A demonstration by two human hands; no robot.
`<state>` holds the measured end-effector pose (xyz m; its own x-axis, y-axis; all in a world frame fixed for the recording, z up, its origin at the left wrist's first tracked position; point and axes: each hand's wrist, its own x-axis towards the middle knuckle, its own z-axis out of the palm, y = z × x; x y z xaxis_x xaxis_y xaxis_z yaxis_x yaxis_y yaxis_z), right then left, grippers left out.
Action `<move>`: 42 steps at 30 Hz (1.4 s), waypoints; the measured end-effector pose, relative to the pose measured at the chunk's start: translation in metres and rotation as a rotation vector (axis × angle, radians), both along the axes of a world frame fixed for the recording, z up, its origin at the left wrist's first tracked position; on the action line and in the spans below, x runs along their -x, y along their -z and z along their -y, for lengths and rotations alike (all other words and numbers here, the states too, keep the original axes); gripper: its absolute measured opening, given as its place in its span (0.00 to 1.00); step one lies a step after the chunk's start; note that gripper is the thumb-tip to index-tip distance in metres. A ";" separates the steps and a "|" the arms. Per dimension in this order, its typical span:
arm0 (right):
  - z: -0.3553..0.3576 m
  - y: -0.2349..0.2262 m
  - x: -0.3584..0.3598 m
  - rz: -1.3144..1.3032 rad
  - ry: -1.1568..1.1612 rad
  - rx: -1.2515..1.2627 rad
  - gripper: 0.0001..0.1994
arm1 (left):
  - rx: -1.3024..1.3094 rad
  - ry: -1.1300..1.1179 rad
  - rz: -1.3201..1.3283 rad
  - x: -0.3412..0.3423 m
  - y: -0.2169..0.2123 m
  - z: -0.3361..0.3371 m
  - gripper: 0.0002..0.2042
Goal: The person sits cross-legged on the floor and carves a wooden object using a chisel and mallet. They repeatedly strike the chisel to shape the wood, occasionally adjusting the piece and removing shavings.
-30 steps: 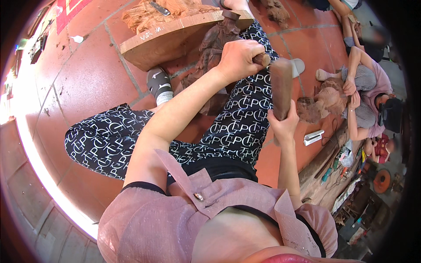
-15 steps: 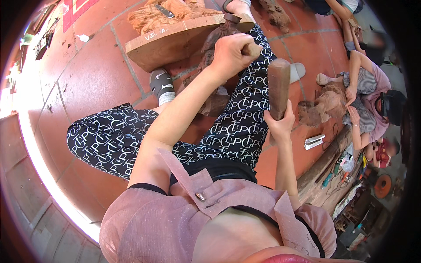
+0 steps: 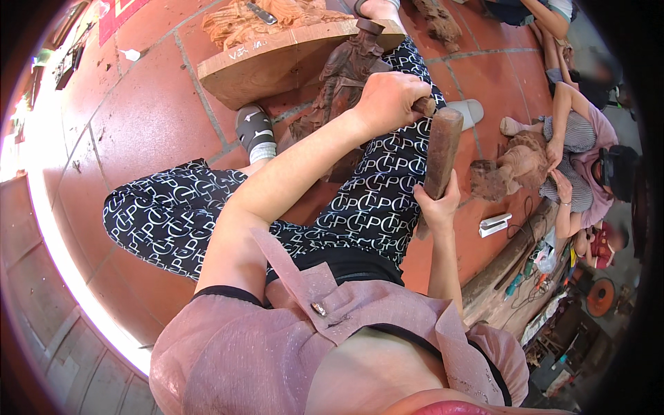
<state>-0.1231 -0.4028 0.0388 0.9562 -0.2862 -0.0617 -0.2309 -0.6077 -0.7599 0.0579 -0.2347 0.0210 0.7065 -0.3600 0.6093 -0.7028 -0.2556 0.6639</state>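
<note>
My left hand (image 3: 393,104) is closed round a chisel (image 3: 424,106); the butt of its wooden handle shows past my fist, and most of its blade is hidden. Beyond that hand a dark brown carved wooden figure (image 3: 342,72) with a flat-topped hat leans between my legs, its lower part covered by my forearm. A block-shaped wooden mallet (image 3: 443,149) is gripped in my right hand (image 3: 440,204). The mallet's top end is close to the chisel's butt, with a small gap seen between them.
A thick wooden board (image 3: 235,72) stands ahead, with an orange-brown carving (image 3: 235,24) and a metal blade (image 3: 261,12) on top. At right a person (image 3: 591,155) holds another wooden carving (image 3: 519,166). Tools (image 3: 515,283) lie along a log (image 3: 494,294).
My left hand has moved down and to the right with the chisel, uncovering more of the figure. The mallet in my right hand has shifted slightly lower and now tilts rightward.
</note>
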 end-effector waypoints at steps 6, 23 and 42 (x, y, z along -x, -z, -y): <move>0.001 0.002 -0.004 0.045 0.005 -0.037 0.25 | 0.034 -0.030 -0.011 -0.004 0.003 0.000 0.08; 0.007 -0.013 -0.019 0.258 -0.010 -0.179 0.28 | 0.082 -0.088 -0.138 -0.013 0.000 0.005 0.08; 0.005 -0.008 -0.016 0.235 0.012 -0.190 0.25 | 0.046 -0.067 -0.071 -0.009 0.000 0.001 0.10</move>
